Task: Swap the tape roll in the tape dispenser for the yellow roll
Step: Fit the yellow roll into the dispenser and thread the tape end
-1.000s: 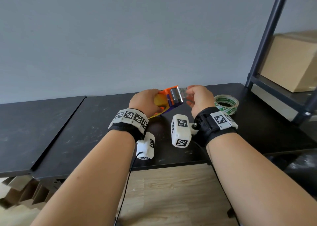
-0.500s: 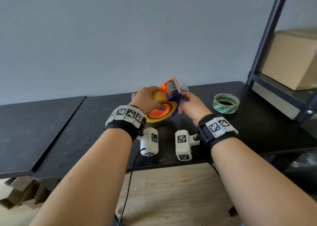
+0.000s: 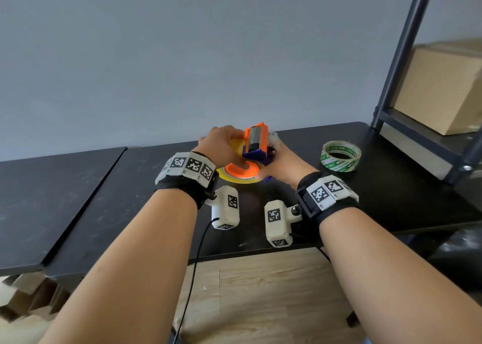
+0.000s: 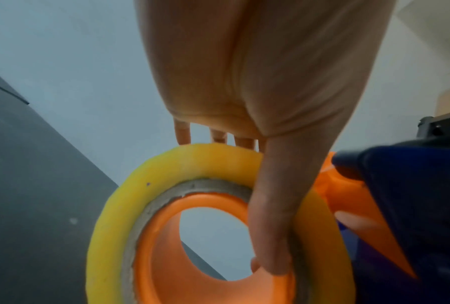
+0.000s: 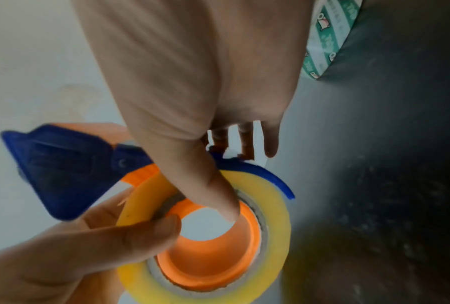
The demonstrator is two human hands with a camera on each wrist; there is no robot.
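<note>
Head view, centre: the yellow roll (image 3: pixel 236 178) sits on the tape dispenser (image 3: pixel 254 145) hub above the desk (image 3: pixel 391 200). Left hand (image 3: pixel 219 145) grips the roll, thumb hooked inside; right hand (image 3: pixel 280 161) clasps dispenser and roll. Seating looks nearly done; next, thread tape toward the cutter.

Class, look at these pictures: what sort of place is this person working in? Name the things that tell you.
Probably a packing or storage room: a plain black table, a metal shelf holding a cardboard box, and a spare tape roll beside the tape dispenser.
</note>
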